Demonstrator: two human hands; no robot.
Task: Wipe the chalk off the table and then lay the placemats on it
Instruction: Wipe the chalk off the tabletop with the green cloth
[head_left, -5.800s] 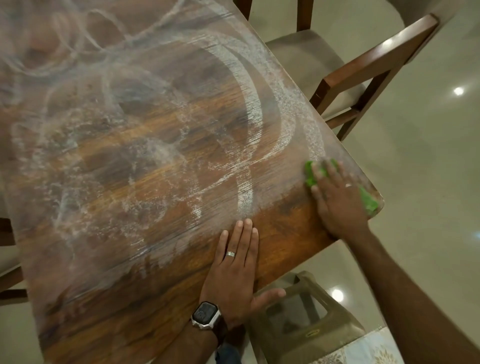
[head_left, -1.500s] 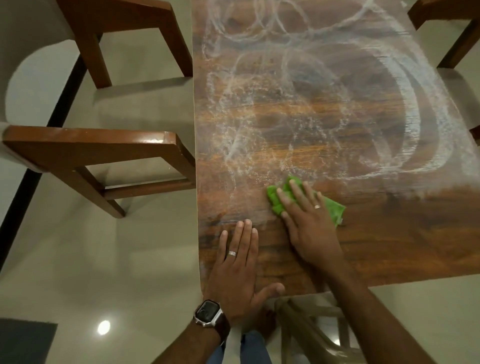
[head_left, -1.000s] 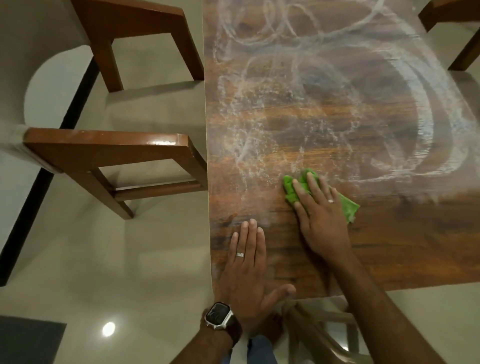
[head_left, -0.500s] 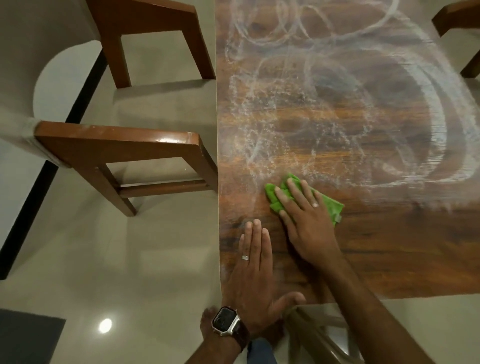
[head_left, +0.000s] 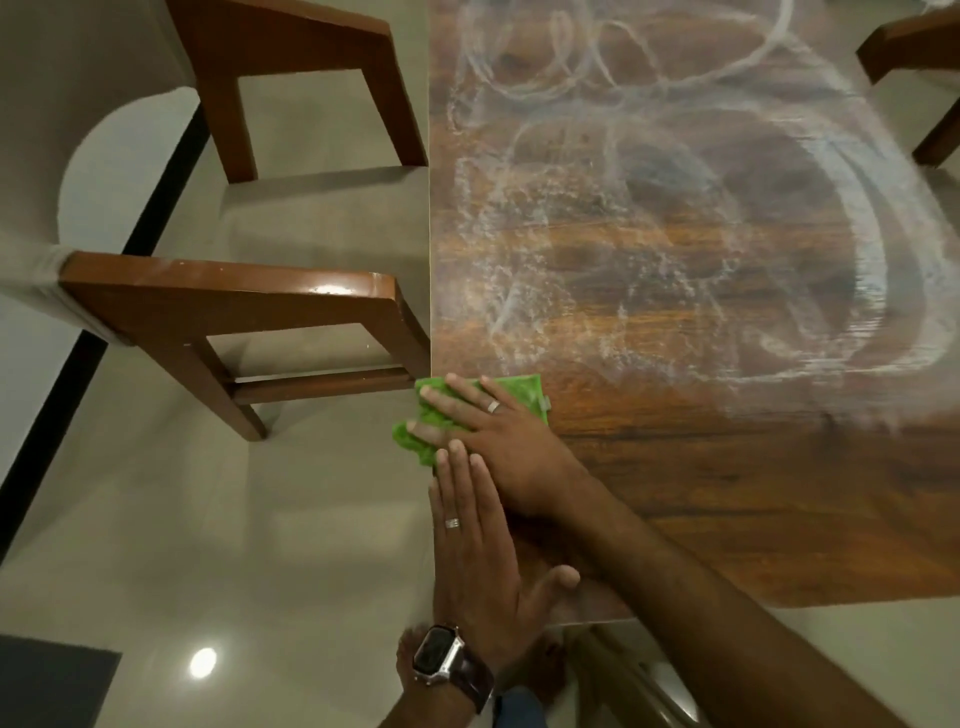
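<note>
The wooden table is covered with white chalk scribbles over its far part, while a near strip shows bare wood. My right hand presses a green cloth flat at the table's left edge, part of the cloth hanging past the edge. My left hand, with a ring and a wristwatch, rests flat with straight fingers on the near left corner, just behind the right hand. No placemats are in view.
A wooden chair with a pale seat stands close against the table's left side. Another chair shows at the far right. A plastic stool sits below the near edge. The floor is glossy tile.
My right hand has slid the green cloth leftward to the table's left edge, where it now overhangs. My left hand stays flat at the near corner.
</note>
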